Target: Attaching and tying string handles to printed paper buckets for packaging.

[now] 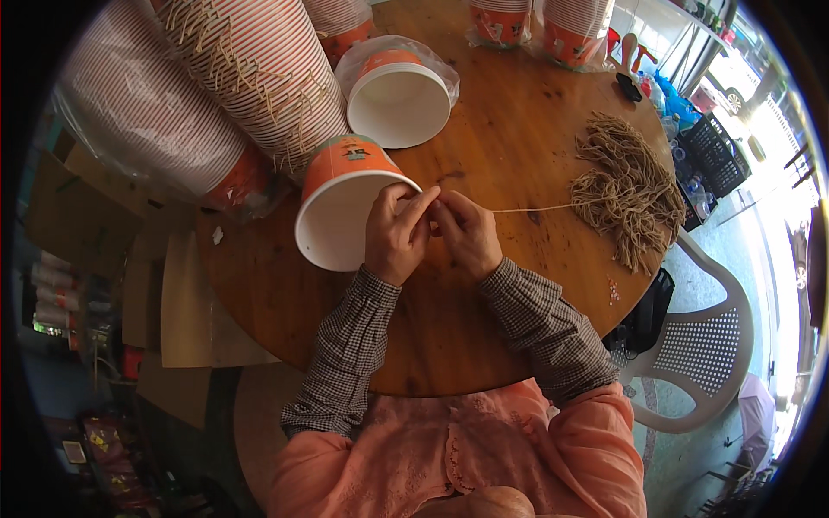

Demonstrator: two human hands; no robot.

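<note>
An orange paper bucket with a white inside lies on its side on the round wooden table, its mouth toward me. At its rim, my left hand is closed, thumb and fingers pinched together against the bucket's edge. Touching it, my right hand pinches a thin tan string. That string runs right, taut, to a loose heap of tan strings. What the left fingertips grip at the rim is partly hidden by the fingers.
Tall stacks of nested paper buckets, one with many string ends along its side, lean at the left. Another bucket lies beyond mine in clear plastic. More stacks stand at the far edge. A plastic chair is at the right.
</note>
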